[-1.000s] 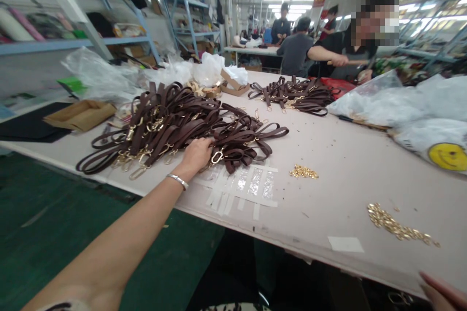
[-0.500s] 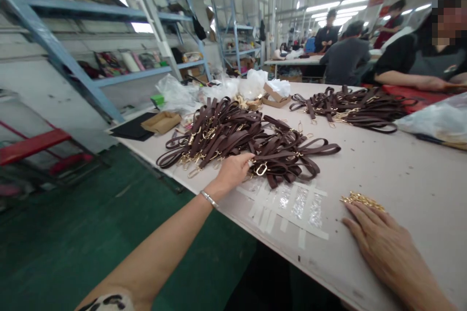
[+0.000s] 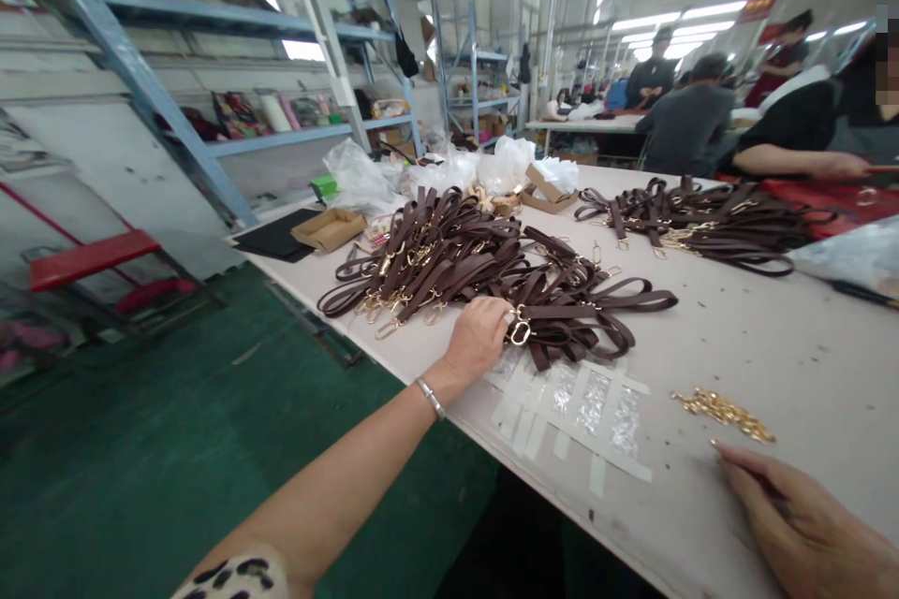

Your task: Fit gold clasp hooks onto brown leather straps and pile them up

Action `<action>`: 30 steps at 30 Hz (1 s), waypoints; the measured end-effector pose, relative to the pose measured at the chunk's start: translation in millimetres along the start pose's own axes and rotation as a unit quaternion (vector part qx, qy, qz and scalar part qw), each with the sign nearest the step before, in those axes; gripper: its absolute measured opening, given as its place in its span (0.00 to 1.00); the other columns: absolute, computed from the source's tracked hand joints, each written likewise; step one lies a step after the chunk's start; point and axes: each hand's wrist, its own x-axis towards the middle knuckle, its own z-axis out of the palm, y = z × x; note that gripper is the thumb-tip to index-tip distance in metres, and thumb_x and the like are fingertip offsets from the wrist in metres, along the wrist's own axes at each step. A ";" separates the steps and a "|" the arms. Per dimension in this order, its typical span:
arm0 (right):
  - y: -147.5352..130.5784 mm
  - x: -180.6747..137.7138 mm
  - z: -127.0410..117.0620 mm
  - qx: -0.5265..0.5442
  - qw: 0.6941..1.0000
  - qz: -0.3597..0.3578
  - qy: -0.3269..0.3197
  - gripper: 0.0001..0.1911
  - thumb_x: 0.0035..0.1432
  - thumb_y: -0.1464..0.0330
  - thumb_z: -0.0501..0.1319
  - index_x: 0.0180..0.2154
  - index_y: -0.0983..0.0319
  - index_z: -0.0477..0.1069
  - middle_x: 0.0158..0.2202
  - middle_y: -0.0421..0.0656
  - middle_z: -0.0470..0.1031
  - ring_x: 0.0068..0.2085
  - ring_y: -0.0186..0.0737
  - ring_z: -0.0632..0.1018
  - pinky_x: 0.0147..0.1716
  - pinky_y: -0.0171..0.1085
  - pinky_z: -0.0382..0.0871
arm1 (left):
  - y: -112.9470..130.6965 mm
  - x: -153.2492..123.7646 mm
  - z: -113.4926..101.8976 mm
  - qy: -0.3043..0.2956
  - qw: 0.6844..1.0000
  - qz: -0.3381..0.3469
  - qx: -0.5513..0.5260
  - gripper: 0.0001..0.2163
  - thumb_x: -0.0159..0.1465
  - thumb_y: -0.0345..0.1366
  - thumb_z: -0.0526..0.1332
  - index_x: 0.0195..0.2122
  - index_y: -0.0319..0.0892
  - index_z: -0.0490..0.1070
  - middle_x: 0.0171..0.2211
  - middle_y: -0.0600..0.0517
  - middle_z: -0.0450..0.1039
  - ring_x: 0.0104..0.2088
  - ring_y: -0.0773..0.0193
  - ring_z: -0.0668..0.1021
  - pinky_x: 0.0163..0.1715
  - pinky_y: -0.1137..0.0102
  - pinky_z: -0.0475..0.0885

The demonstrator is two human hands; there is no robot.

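Note:
My left hand (image 3: 479, 337) reaches into the near edge of a big pile of dark brown leather straps (image 3: 484, 267) with gold clasps, its fingers curled onto a strap beside a gold clasp (image 3: 521, 333). A silver bracelet (image 3: 430, 397) sits on that wrist. My right hand (image 3: 797, 519) rests flat on the pale table (image 3: 758, 337) at the lower right, fingers stretched out, just short of a small heap of gold metal pieces (image 3: 726, 412).
Taped plastic strips (image 3: 582, 402) lie on the table between my hands. A second strap pile (image 3: 702, 217) lies farther back. Plastic bags (image 3: 449, 170) and cardboard trays (image 3: 338, 228) crowd the far left end. Other people work at the right and behind. Blue shelving stands left.
The view has swung left and steadied. My right hand has come onto the table beside the gold pieces and slid slightly back. My left hand stays at the strap pile.

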 end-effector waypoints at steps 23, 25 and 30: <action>-71.8 -102.0 -18.1 0.420 0.870 0.220 -0.139 0.18 0.49 0.55 0.72 0.37 0.60 0.79 0.28 0.44 0.81 0.32 0.39 0.81 0.34 0.30 0.77 | 139.6 -152.5 31.2 -0.224 0.616 -0.461 -0.598 0.21 0.52 0.35 0.72 0.45 0.36 0.69 0.28 0.52 0.77 0.24 0.69 0.78 0.31 0.72 0.75; -76.5 -104.2 -16.4 0.431 0.861 0.216 -0.164 0.16 0.50 0.55 0.72 0.36 0.60 0.79 0.28 0.44 0.80 0.32 0.38 0.80 0.34 0.31 0.77 | 138.8 -157.2 29.9 -0.273 0.601 -0.442 -0.608 0.20 0.54 0.35 0.70 0.47 0.36 0.72 0.31 0.51 0.77 0.24 0.72 0.76 0.32 0.72 0.74; -86.6 -110.7 -10.6 0.450 0.840 0.219 -0.211 0.17 0.51 0.54 0.71 0.34 0.60 0.80 0.26 0.43 0.78 0.30 0.37 0.78 0.33 0.33 0.74 | 138.9 -164.2 31.1 -0.286 0.618 -0.418 -0.601 0.14 0.57 0.39 0.68 0.42 0.36 0.79 0.31 0.51 0.76 0.21 0.77 0.72 0.28 0.77 0.70</action>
